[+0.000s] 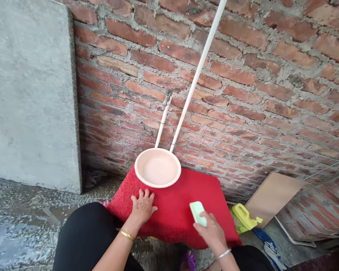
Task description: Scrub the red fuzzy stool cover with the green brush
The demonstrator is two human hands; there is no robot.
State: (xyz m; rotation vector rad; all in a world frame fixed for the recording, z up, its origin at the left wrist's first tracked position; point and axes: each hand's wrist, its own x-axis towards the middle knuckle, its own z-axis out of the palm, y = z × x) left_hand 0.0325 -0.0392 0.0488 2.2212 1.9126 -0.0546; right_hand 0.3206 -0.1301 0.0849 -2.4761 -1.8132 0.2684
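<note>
A red, plush-looking cloth (175, 209) is spread over a low support in front of my knees. My left hand (142, 207) lies on its left part, fingers spread, holding nothing. In my right hand (211, 230) is a pale green, soap-like bar (198, 211) with rounded corners, gripped at its near end. The bar is over the right part of the cloth; whether it touches the fabric I cannot tell. A pale pink basin (158, 168) rests at the cloth's far edge, just beyond my left hand. What carries the cloth is hidden.
Behind the basin, a tap (167, 98) and a long white pipe (196, 77) run along the brick wall (260, 86). A yellow-green jug (242, 218) and a brown board (272, 195) stand at right. A grey slab (31, 94) stands left above wet ground.
</note>
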